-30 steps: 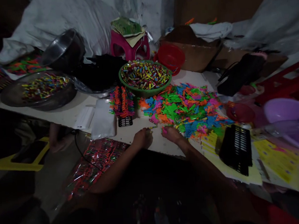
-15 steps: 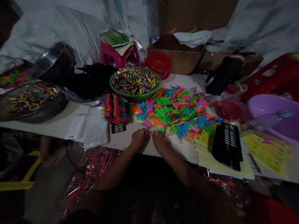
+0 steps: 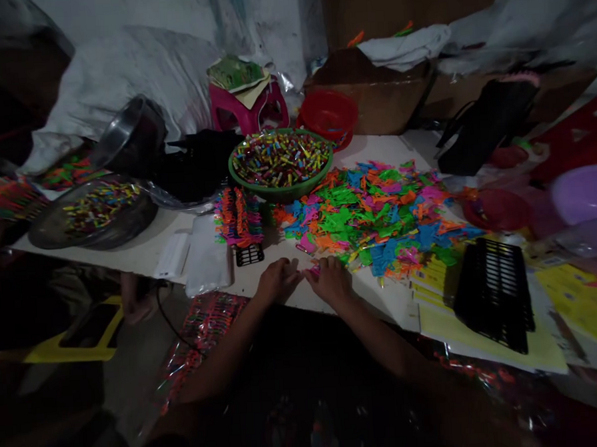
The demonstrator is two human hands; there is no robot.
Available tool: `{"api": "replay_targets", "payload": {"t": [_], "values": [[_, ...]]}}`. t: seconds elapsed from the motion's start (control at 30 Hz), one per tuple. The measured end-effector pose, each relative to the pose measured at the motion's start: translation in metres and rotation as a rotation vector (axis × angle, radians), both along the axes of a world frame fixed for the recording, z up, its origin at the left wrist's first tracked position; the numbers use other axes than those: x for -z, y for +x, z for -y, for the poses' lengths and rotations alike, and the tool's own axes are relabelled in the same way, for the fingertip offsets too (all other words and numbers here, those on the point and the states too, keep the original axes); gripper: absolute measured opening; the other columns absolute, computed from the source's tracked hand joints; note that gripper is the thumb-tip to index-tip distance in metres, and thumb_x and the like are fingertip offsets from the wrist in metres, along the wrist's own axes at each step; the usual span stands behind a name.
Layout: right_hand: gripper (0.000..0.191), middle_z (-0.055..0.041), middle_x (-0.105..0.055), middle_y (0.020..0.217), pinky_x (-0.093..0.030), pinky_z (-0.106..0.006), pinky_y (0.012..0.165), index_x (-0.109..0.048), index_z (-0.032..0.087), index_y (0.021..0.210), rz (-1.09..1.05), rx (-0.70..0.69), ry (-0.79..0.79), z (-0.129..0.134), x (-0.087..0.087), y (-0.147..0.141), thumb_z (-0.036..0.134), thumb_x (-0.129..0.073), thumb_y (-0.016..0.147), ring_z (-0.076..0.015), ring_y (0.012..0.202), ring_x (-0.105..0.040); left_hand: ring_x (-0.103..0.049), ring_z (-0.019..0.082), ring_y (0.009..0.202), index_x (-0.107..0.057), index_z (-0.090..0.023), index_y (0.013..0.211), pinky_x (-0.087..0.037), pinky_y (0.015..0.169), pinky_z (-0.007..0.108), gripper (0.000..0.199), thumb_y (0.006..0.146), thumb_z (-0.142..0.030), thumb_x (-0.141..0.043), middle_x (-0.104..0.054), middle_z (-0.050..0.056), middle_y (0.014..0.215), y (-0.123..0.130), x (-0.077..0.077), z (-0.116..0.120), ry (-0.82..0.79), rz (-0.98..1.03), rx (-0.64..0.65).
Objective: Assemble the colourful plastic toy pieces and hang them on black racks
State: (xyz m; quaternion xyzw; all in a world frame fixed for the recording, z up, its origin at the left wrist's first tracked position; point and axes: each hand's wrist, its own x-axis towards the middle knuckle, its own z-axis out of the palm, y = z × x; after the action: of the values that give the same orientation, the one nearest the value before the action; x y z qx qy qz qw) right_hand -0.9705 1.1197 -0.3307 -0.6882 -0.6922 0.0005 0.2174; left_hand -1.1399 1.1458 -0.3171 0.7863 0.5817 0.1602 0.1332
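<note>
My left hand [image 3: 276, 278] and right hand [image 3: 331, 278] are just below the middle of the frame, above the near edge of the white table [image 3: 383, 306]. The fingertips of my right hand pinch a small pink plastic piece [image 3: 315, 270]; my left fingers are bent close beside it, but I cannot tell if they grip something. One second ago my hands were clearly more apart, and now they almost meet around this piece, so I judge that both are busy with the same small part. A little farther, right of centre, lies the heap of moulded plastic pieces [image 3: 343, 220], in green, orange, blue and pink, loose on the table. As for the containers, the clear plastic bag [image 3: 211, 321] at lower left shows rows of reddish, colourful items inside. Behind the heap, near the centre, the green basin [image 3: 287, 193] is full of short printed tubes [image 3: 280, 159], mostly yellow and red. The metal basin [image 3: 46, 231] at middle left has similar little pieces, fewer of them. Beyond the green basin, the red basket [image 3: 330, 112] stands before a cardboard box [image 3: 372, 103]; what is in the basket is too dark to tell.
</note>
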Motion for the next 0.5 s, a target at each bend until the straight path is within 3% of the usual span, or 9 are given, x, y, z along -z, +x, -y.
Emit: {"api": "replay_targets", "payload": {"t": [0.1,0.17,0.27,0.33,0.4,0.5], "values": [[0.045,-0.0119,-0.054,0.084,-0.036,-0.031,0.073,-0.052,0.014,0.083,-0.095,0.013,0.046,-0.003,0.009,0.005,0.057,-0.036,0.082,-0.0221,0.084,-0.048,-0.051,0.015,0.07,-0.058,-0.016,0.076,-0.04,0.066,0.027,0.031,0.083,-0.038,-0.038,-0.054,0.005,0.071,-0.005,0.001,-0.005,0.121,0.061,-0.009],[0.04,-0.0098,-0.056,0.081,-0.037,-0.029,0.071,-0.051,0.016,0.079,-0.18,-0.003,0.065,-0.008,0.014,0.009,0.051,-0.034,0.085,-0.0201,0.081,-0.05,-0.05,0.017,0.077,-0.058,-0.017,0.071,-0.04,0.073,0.031,0.031,0.084,-0.031,-0.035,-0.054,0.007,0.074,-0.005,0.004,-0.006,0.164,0.058,0.088],[0.039,-0.0056,-0.056,0.074,-0.037,-0.026,0.065,-0.05,0.018,0.077,-0.425,0.072,0.136,-0.013,0.013,0.016,0.053,-0.034,0.084,-0.0166,0.071,-0.051,-0.048,0.021,0.098,-0.059,-0.017,0.088,-0.033,0.089,0.039,0.023,0.078,-0.027,-0.041,-0.057,0.009,0.099,-0.006,0.01,-0.004,0.195,0.073,0.319],[0.04,-0.0011,-0.053,0.065,-0.036,-0.024,0.059,-0.048,0.018,0.074,-0.648,0.15,0.18,-0.011,0.007,0.025,0.056,-0.037,0.082,-0.0135,0.061,-0.048,-0.042,0.022,0.109,-0.054,-0.016,0.101,-0.029,0.093,0.042,0.03,0.076,-0.027,-0.041,-0.051,0.011,0.115,-0.006,0.013,0.0,0.23,0.117,0.362],[0.04,0.0023,-0.048,0.058,-0.036,-0.023,0.056,-0.046,0.019,0.069,-0.813,0.182,0.201,-0.005,0.001,0.037,0.057,-0.038,0.08,-0.0115,0.056,-0.045,-0.042,0.023,0.109,-0.051,-0.014,0.103,-0.031,0.092,0.041,0.032,0.077,-0.03,-0.04,-0.05,0.014,0.115,-0.006,0.013,0.005,0.25,0.141,0.174],[0.041,0.0023,-0.049,0.056,-0.036,-0.023,0.056,-0.046,0.019,0.065,-0.859,0.226,0.181,0.007,-0.001,0.06,0.057,-0.039,0.079,-0.0116,0.055,-0.045,-0.049,0.025,0.097,-0.051,-0.013,0.094,-0.037,0.084,0.038,0.037,0.079,-0.045,-0.04,-0.055,0.015,0.096,0.0,0.005,0.011,0.156,0.018,-0.245]]}}
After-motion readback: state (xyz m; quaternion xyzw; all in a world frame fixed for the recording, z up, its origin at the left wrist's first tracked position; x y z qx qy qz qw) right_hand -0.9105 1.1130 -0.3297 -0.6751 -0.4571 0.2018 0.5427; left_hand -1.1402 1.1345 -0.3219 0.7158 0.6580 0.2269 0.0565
